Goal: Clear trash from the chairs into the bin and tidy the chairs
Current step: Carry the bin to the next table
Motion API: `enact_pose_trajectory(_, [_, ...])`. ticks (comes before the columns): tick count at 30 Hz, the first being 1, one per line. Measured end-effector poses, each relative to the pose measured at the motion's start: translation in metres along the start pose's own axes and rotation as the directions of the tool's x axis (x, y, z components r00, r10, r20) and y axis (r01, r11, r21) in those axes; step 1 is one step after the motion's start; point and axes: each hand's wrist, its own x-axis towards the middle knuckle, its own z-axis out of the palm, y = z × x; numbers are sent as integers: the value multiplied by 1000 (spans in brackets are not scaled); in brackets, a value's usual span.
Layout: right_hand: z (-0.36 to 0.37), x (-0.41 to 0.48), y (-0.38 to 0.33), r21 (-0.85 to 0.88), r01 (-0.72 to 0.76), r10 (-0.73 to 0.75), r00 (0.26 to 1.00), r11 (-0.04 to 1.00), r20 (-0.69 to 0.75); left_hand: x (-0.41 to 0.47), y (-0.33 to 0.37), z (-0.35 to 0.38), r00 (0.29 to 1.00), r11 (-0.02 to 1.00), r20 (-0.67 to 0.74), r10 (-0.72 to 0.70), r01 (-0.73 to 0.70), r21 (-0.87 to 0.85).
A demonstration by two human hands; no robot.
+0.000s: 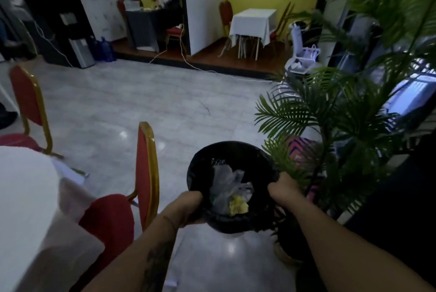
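Observation:
A round bin [226, 150] lined with a black bag sits low in the middle of the head view, above the shiny floor. Inside lie a clear plastic bag [226, 185] and crumpled yellow paper [238, 206]. My left hand [191, 204] grips the bin's near left rim. My right hand [283, 189] grips its right rim. A red chair with a gold frame [144, 173] stands just left of the bin, its seat [108, 223] beside a white-clothed table [26, 197]. A second red chair [28, 103] stands at the far left.
A tall potted palm [342, 114] crowds the bin's right side. Open grey tiled floor [141, 93] stretches ahead to a raised step with a white-clothed table [252, 22], more chairs, a white cable and a water dispenser [80, 53]. A person's shoe shows at the left edge.

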Motion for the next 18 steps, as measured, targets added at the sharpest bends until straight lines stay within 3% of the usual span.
enact_pose_trajectory(6, [-29,95,-76,-13,79,-80,992,997,-95,67,105,-1,995,989,-35,99,-102,-105])
enact_pose_trajectory(13, [-41,198,-156,86,97,-81,982,992,-168,152,231,-29,976,979,-80,203,-203,7])
enact_pose_trajectory(18, [-28,275,-218,150,193,-171,974,970,-146,217,294,-69,974,983,-133,184,-179,50])
